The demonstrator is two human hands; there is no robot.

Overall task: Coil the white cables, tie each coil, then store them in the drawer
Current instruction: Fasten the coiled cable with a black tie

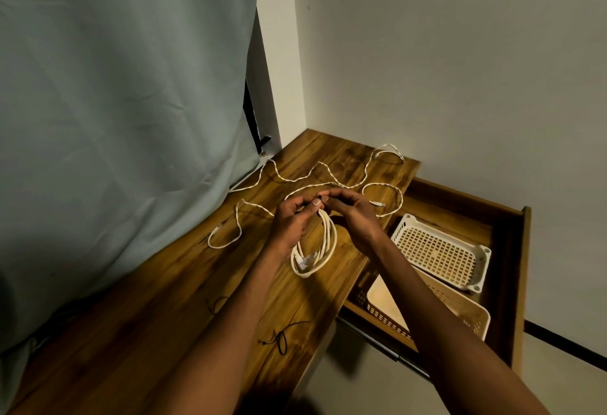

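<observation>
A coiled white cable [323, 250] hangs in loops from both my hands above the wooden table [170, 299]. My left hand [292, 217] pinches the top of the coil, and my right hand [353, 214] meets it there, fingertips touching at the coil's top. A small dark tie seems to sit between my fingers, but I cannot tell for sure. A second white cable [328, 171] lies loose and tangled across the far part of the table, one end near the open drawer [512, 250] on the right.
Inside the drawer sit a white perforated tray [440, 250] and a beige basket [387, 303]. Two thin black ties [282, 339] lie on the near table. A grey curtain [115, 102] hangs at left; white walls close the corner behind.
</observation>
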